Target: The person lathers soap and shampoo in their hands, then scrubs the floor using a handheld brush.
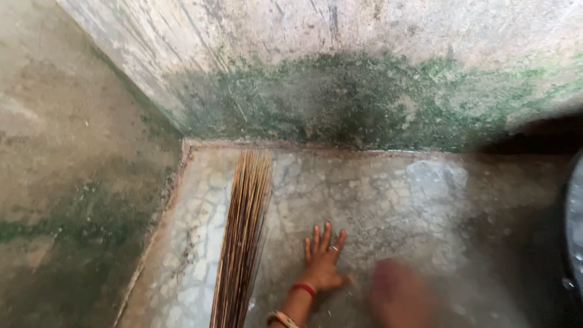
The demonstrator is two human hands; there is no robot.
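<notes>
Left hand: flat on the floor, palm down, fingers spread and pointing toward the wall; grip open, holding nothing. A ring sits on one finger; a red band and a patterned bangle sit at the wrist.
Right hand: a blurred shape just right of the left hand, low over the floor; cannot tell whether its grip is open or closed.
Broom: bundle of thin brown sticks lying on the floor just left of the left hand, apart from it, tips reaching toward the corner.
Floor: cracked pale stone, looks wet.
Wall: beyond the fingertips, stained green and dark along its base.
Dark round object: far right of the blurred hand, cut off by the frame edge.
</notes>
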